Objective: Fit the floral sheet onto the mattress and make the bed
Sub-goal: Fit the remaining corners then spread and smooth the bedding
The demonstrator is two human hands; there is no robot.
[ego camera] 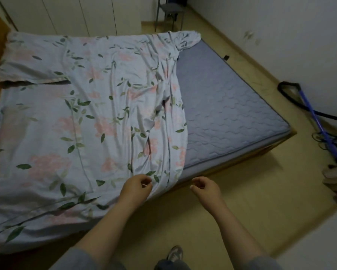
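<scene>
The floral sheet (82, 117), pale blue with pink flowers and green leaves, lies wrinkled over the left two thirds of the mattress (228, 106). The mattress's grey quilted right side is bare. A bunched fold of the sheet runs from the far right corner down to the near edge. My left hand (137, 185) is over the sheet's near edge beside that fold, fingers curled; whether it pinches the cloth is unclear. My right hand (204, 187) hovers just off the bed's edge over the floor, fingers loosely curled, holding nothing.
A wooden bed frame (261, 152) shows under the mattress. A dark chair (170, 10) stands at the far wall. A blue pole and black hose (315, 115) lie on the floor at right. My shoe (175, 254) is on the floor below.
</scene>
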